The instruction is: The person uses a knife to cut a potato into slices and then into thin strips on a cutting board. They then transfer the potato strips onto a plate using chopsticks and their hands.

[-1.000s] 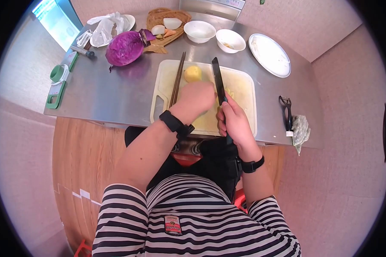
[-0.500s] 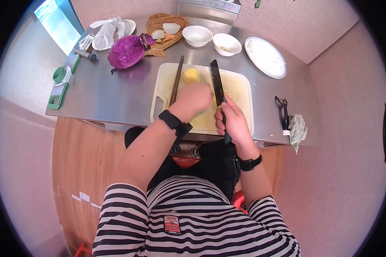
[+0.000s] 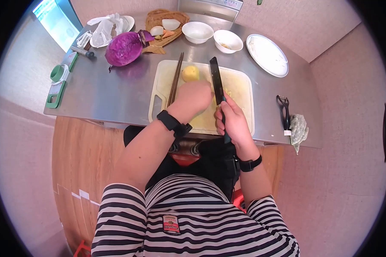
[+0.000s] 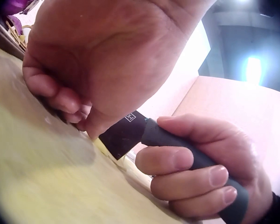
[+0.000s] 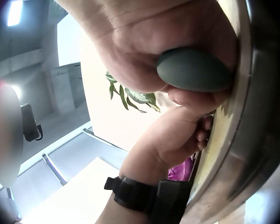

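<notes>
On the pale cutting board (image 3: 242, 92) my left hand (image 3: 195, 96) lies knuckles up, its curled fingers (image 4: 51, 88) pressing down on a yellow potato piece that is almost wholly hidden. My right hand (image 3: 232, 122) grips the dark handle (image 4: 196, 161) of a black knife (image 3: 216, 79), whose blade lies right beside the left hand's fingers. The handle's butt (image 5: 193, 70) shows in the right wrist view, with my left hand (image 5: 172, 140) behind it. A whole peeled potato (image 3: 190, 73) sits at the board's far edge, and dark chopsticks (image 3: 175, 81) lie along its left side.
The steel table (image 3: 111, 94) carries a purple cabbage (image 3: 124, 48), a basket (image 3: 179, 17) of vegetables, two white bowls (image 3: 197, 32) (image 3: 228, 40) and a white plate (image 3: 268, 55). A black peeler (image 3: 285, 111) and a rag (image 3: 299, 128) lie right; a green slicer (image 3: 58, 83) lies left.
</notes>
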The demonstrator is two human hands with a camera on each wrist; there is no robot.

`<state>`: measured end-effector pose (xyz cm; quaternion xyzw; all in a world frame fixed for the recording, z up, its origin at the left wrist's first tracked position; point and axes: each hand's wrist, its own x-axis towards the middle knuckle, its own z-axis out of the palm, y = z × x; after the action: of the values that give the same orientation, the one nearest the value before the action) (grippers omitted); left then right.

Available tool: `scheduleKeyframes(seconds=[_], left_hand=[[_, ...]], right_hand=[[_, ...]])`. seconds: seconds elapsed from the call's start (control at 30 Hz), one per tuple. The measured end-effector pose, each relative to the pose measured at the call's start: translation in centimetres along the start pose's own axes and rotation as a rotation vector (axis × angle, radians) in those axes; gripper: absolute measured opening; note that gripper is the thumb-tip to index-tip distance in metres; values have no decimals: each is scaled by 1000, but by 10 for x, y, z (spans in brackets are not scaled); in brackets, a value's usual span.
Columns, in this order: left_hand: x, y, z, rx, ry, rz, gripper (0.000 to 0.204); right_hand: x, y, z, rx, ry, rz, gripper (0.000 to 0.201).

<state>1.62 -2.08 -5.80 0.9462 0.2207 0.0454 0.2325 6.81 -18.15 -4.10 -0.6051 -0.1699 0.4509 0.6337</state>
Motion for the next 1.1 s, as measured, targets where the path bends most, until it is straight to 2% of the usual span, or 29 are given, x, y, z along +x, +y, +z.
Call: scheduleKeyframes(seconds=[0.37,0.43,0.63,1.1], left_hand=[[1,-3,1,15,15,27,25],[2,-4,-1,8,-22,42,24],[-1,-3,-4,-30,3,53,22],[-1,-2,-4,-21,-15,43,23]], right_hand=[[1,1,3,-45,13,4,52],[2,3,1,24,28,7,52],[0,2,-2,130,36,-4,47],[1,2,1,-1,29,4,47]])
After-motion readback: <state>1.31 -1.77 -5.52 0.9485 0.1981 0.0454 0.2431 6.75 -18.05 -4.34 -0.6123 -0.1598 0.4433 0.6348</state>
